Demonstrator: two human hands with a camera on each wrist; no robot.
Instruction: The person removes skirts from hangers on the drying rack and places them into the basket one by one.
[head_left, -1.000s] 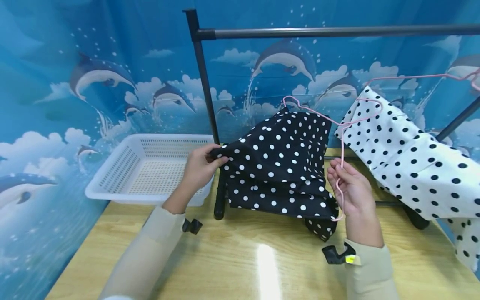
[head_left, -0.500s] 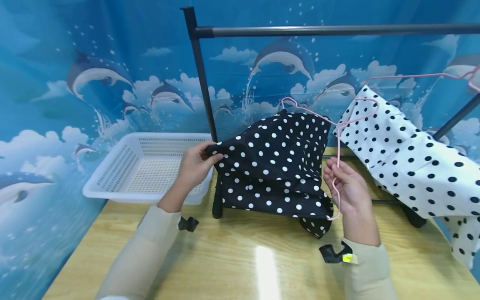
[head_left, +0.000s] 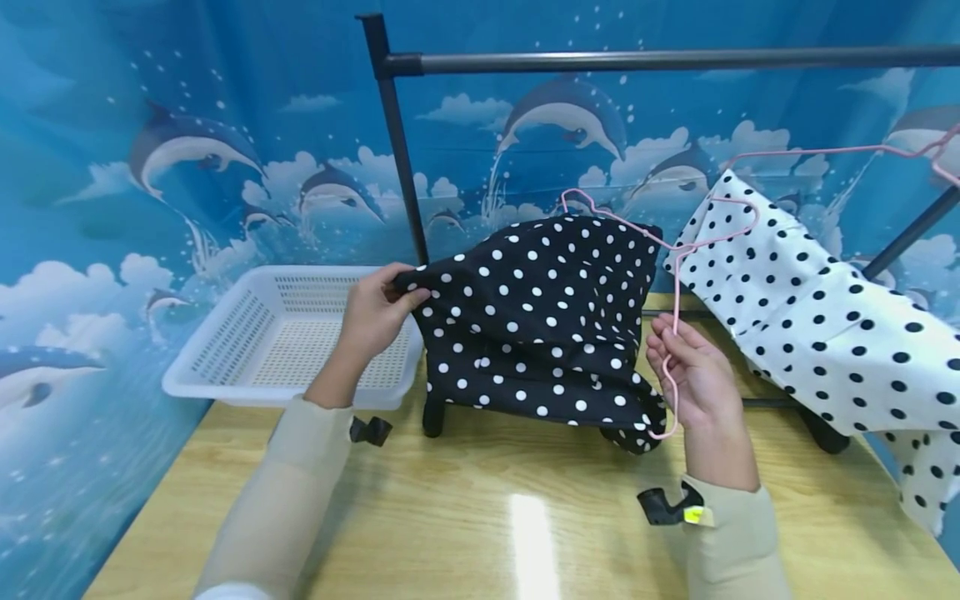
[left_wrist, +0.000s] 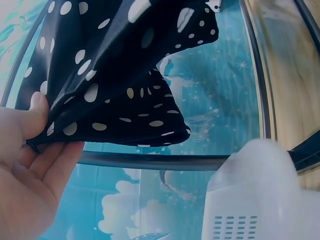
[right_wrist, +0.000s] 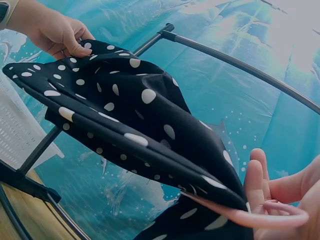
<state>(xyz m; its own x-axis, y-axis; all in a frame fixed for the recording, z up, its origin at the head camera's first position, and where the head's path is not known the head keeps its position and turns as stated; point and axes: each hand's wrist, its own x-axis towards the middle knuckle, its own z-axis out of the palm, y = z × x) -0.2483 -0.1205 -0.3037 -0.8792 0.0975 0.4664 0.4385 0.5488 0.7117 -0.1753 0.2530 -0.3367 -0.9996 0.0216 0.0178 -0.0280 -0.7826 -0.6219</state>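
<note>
A black cloth with white polka dots (head_left: pixel 532 325) is spread on a pink wire hanger (head_left: pixel 677 292). My left hand (head_left: pixel 377 308) pinches the cloth's left upper corner between thumb and fingers; the left wrist view shows the thumb on top of the fabric (left_wrist: pixel 90 65). With curled fingers, my right hand (head_left: pixel 693 367) holds the hanger by its side near the lower bend. In the right wrist view, the pink hanger end (right_wrist: pixel 260 217) runs into the cloth's fold. The hanger's hook points right, in front of a white cloth with black dots (head_left: pixel 825 317).
A black rack (head_left: pixel 600 62) stands behind the hands, its left post beside the black cloth. The white cloth hangs on another pink hanger (head_left: pixel 817 152) at right. A white perforated basket (head_left: pixel 255 333) stands at left on the wooden table (head_left: pixel 450 517).
My left hand has moved left and slightly up, drawing the black cloth's corner with it and stretching the fabric wider. The right hand holds the hanger in nearly the same place.
</note>
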